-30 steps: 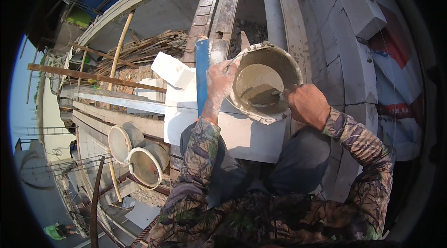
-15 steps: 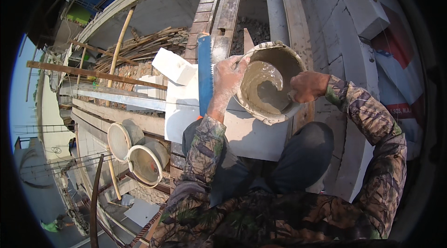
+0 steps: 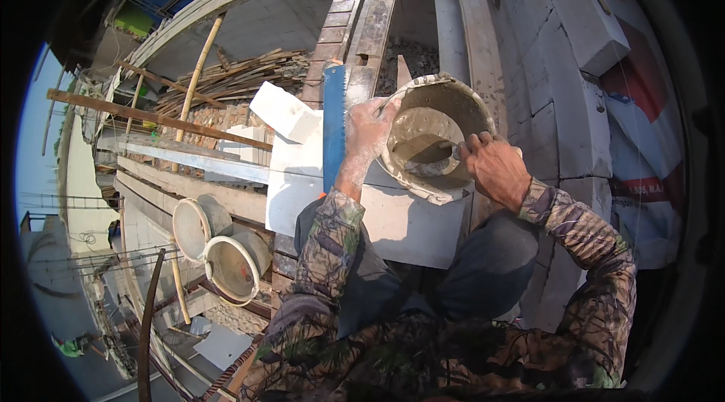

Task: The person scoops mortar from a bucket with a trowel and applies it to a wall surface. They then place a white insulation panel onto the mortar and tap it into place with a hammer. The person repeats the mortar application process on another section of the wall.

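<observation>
A mortar-caked bucket (image 3: 445,89) is tilted in front of me, with wet grey mortar (image 3: 408,126) inside. My left hand (image 3: 370,126) grips its left rim, thumb over the edge. At the right side of the opening, my right hand (image 3: 495,168) is closed round a hand tool whose pale handle end (image 3: 518,151) pokes out of the fist. The tool's head is mostly hidden by the hand and the mortar, so its kind is unclear. Beneath the bucket lies a white block (image 3: 415,228), between my knees and the planks. A blue-bladed handsaw (image 3: 333,123) lies just left of my left hand.
Left of the saw sits a cut white block (image 3: 283,111). Two more buckets (image 3: 230,270) stand lower left beside wooden planks (image 3: 189,194). A block wall (image 3: 559,123) runs along the right. Beyond are a long board (image 3: 476,24), a bamboo pole (image 3: 198,77) and a timber pile (image 3: 234,77).
My right hand has turned knuckles-up and shifted slightly left and down at the bucket's rim. The mortar inside has been stirred into a new shape. My left hand keeps its grip.
</observation>
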Demonstrator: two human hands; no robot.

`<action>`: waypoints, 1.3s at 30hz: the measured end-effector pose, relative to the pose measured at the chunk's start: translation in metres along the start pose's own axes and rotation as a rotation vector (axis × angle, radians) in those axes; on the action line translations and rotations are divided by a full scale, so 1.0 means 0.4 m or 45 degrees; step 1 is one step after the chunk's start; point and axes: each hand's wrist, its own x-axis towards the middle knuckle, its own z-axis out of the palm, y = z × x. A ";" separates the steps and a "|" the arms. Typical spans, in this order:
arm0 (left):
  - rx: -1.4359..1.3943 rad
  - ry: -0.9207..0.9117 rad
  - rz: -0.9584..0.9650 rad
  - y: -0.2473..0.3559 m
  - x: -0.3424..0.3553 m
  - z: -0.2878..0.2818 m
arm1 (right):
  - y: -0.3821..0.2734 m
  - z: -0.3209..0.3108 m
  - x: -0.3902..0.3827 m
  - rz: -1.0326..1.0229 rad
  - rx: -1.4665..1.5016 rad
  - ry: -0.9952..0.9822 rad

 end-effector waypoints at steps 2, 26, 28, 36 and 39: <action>-0.072 0.000 0.028 -0.002 -0.001 -0.001 | 0.013 -0.020 0.012 0.074 -0.089 0.225; -0.097 0.045 0.047 -0.004 -0.008 0.019 | 0.060 -0.037 -0.004 0.176 -0.024 0.014; -0.100 0.027 0.033 -0.010 -0.007 0.027 | 0.056 -0.030 0.020 0.214 -0.188 0.347; -0.168 0.106 -0.028 -0.030 -0.013 0.024 | -0.023 -0.069 0.033 -0.064 -0.211 0.181; -0.128 0.199 0.041 -0.029 -0.017 0.030 | 0.025 -0.053 0.104 0.003 -0.590 0.311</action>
